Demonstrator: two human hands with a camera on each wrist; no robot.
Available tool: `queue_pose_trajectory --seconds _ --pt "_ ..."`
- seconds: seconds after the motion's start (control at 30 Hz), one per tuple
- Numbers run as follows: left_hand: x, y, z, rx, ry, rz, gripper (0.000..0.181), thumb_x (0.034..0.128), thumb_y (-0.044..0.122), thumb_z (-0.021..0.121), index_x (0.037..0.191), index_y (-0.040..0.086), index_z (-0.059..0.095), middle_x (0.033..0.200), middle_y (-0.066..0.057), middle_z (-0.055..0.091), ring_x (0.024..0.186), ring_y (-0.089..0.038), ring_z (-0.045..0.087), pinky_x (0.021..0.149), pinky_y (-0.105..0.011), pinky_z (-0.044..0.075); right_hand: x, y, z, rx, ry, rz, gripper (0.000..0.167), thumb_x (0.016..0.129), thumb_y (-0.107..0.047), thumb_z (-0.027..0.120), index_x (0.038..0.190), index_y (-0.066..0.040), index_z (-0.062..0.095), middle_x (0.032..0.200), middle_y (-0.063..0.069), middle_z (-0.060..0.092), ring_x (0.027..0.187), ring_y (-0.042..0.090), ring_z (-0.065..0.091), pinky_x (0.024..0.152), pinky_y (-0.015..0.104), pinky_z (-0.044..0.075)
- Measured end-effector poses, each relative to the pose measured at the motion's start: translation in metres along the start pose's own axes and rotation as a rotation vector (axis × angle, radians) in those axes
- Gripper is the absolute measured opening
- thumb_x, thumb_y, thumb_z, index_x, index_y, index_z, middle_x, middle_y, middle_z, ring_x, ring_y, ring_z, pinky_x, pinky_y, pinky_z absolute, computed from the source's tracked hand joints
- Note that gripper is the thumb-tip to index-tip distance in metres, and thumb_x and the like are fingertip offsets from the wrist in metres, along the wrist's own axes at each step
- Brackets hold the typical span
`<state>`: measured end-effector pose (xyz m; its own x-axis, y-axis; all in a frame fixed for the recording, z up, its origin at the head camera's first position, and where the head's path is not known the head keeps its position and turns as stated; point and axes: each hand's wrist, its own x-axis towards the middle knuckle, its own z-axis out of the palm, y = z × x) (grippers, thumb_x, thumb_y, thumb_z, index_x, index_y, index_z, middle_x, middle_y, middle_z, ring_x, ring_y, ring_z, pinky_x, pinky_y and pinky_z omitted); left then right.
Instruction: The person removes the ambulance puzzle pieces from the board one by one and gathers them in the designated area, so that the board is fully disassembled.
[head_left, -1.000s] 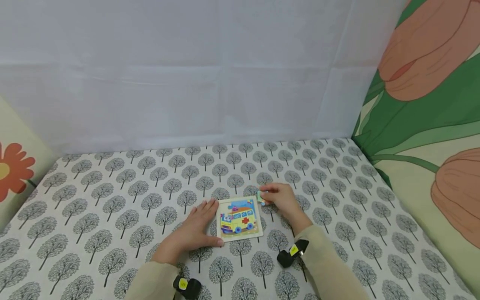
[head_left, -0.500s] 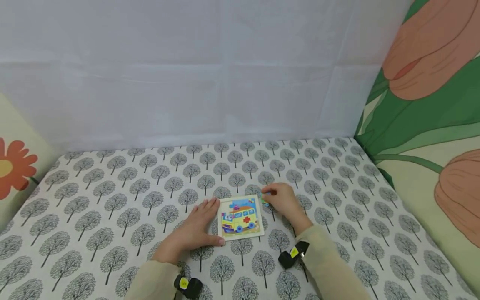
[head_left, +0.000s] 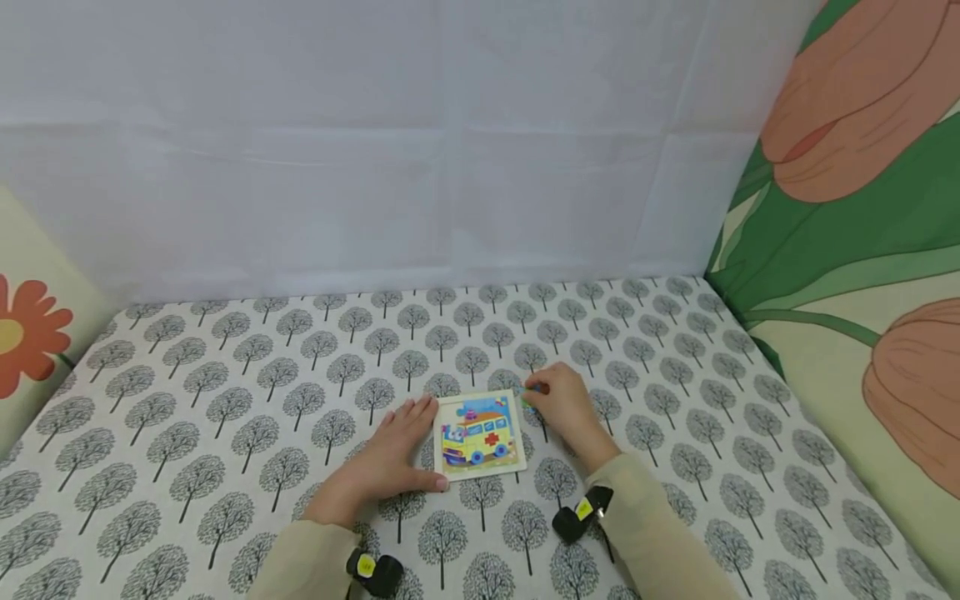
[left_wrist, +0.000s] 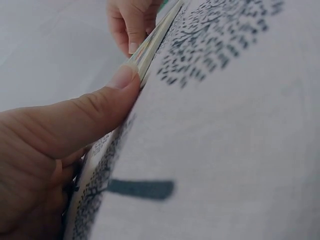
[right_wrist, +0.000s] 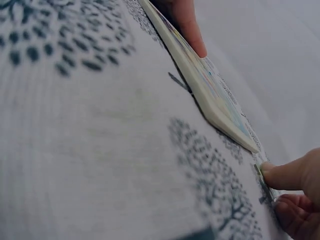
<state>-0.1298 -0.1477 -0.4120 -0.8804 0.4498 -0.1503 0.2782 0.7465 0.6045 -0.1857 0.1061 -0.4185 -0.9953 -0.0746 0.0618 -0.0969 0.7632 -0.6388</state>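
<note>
A small jigsaw puzzle (head_left: 477, 435) in a pale frame lies flat on the cloth, its picture a yellow ambulance with a red cross. My left hand (head_left: 392, 454) rests along its left side with fingers extended; in the left wrist view the thumb (left_wrist: 102, 107) touches the frame's edge. Just right of the frame, my right hand (head_left: 564, 406) pinches a puzzle piece (head_left: 528, 401), of which only a bit of green and blue shows. In the right wrist view that hand's thumb (right_wrist: 287, 174) and fingers are down near the cloth, beside the frame's corner.
A white cloth (head_left: 300, 450) printed with grey trees covers the table. Behind it hangs a plain white sheet (head_left: 375, 167). Flower-patterned fabric (head_left: 847, 275) borders the right side, and more stands at the left.
The puzzle piece between my right fingers has turned, and less of it shows now. My right hand has barely shifted. The left hand and the puzzle frame stay in place.
</note>
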Motion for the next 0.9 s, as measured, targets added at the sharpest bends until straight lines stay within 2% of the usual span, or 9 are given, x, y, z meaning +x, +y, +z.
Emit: queue_pose_trajectory --seconds 0.27,0.47,0.6,0.77,0.9 --pt "0.001 -0.001 0.0 0.001 -0.001 -0.01 0.11 0.067 0.045 0.077 0.146 -0.002 0.017 0.153 -0.019 0.011 0.141 -0.039 0.003 0.113 -0.054 -0.001 0.001 0.004 0.002 0.093 0.056 0.065 0.02 0.091 -0.021 0.058 0.103 -0.008 0.069 0.095 0.006 0.062 0.083 0.018 0.057 0.072 0.033 0.05" --pt "0.002 -0.002 0.003 0.009 -0.001 -0.014 0.112 0.065 0.047 0.077 0.146 -0.001 0.017 0.153 -0.017 0.011 0.141 -0.039 0.003 0.113 -0.053 -0.001 0.001 0.0 0.001 0.172 0.063 0.082 0.021 0.092 -0.024 0.057 0.105 -0.012 0.068 0.096 0.003 0.066 0.083 0.016 0.059 0.075 0.034 0.051" --pt "0.003 -0.003 0.004 0.012 -0.001 -0.011 0.112 0.0648 0.047 0.077 0.146 -0.001 0.018 0.154 -0.017 0.011 0.141 -0.039 0.004 0.113 -0.053 0.0 0.0 -0.007 0.0 0.227 0.056 0.058 0.021 0.093 -0.024 0.056 0.103 -0.011 0.069 0.089 0.002 0.066 0.075 0.014 0.057 0.068 0.03 0.05" --pt "0.003 -0.004 0.003 0.018 0.006 -0.004 0.111 0.065 0.047 0.077 0.146 -0.002 0.018 0.153 -0.018 0.012 0.141 -0.039 0.004 0.113 -0.054 0.001 -0.001 -0.017 0.002 0.281 0.042 -0.027 0.022 0.094 -0.022 0.055 0.1 -0.007 0.069 0.081 0.004 0.064 0.067 0.012 0.051 0.059 0.025 0.046" --pt "0.002 -0.003 0.002 0.013 0.005 -0.008 0.111 0.0652 0.047 0.077 0.146 -0.001 0.018 0.153 -0.017 0.011 0.141 -0.039 0.004 0.113 -0.053 0.0 -0.002 -0.023 0.005 0.275 0.019 -0.065 0.021 0.093 -0.021 0.055 0.101 -0.007 0.068 0.083 0.004 0.065 0.07 0.011 0.053 0.061 0.025 0.047"
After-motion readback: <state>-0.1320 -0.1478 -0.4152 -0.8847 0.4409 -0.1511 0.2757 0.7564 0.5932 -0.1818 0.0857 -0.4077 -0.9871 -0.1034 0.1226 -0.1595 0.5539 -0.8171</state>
